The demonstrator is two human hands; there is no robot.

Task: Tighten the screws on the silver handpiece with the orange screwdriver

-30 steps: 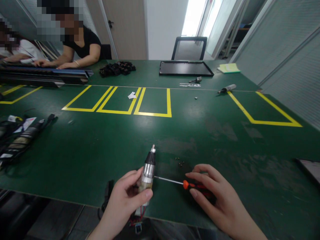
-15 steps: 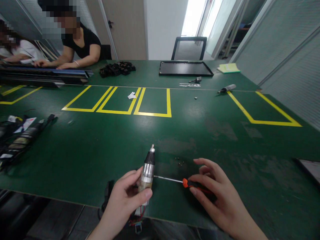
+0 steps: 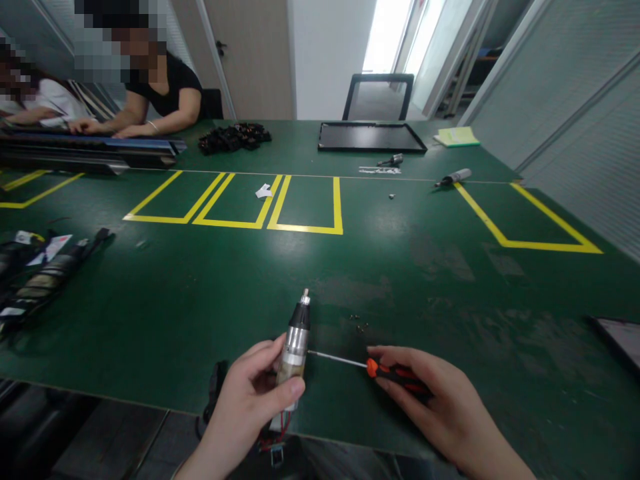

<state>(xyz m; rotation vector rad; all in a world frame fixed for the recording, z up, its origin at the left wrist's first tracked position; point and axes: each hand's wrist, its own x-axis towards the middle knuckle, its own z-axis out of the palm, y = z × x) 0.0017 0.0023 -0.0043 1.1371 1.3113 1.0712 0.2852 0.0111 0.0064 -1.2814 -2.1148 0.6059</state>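
Observation:
My left hand [image 3: 253,393] is closed round an electric screwdriver body [image 3: 295,347], a silver and black cylinder with its metal chuck pointing up and away. Red wires and a small part [image 3: 277,455] hang from its near end. In my right hand [image 3: 435,400] is a screwdriver [image 3: 397,377] with a red and black handle. The thin shaft runs left, its tip at or very near the cylinder's right side; contact cannot be made out for certain. Several tiny screws [image 3: 359,327] lie on the table just beyond the shaft.
On the green table [image 3: 225,287] are yellow tape outlines [image 3: 305,230]. Corded tools [image 3: 45,280] lie at left, another driver body [image 3: 453,178] at far right. A black tray [image 3: 373,137] and a dark heap [image 3: 235,138] are at the back. Two people sit at the far left.
The fingers of my right hand have drawn down and closer round the screwdriver handle. My left hand and the cylinder stay in place.

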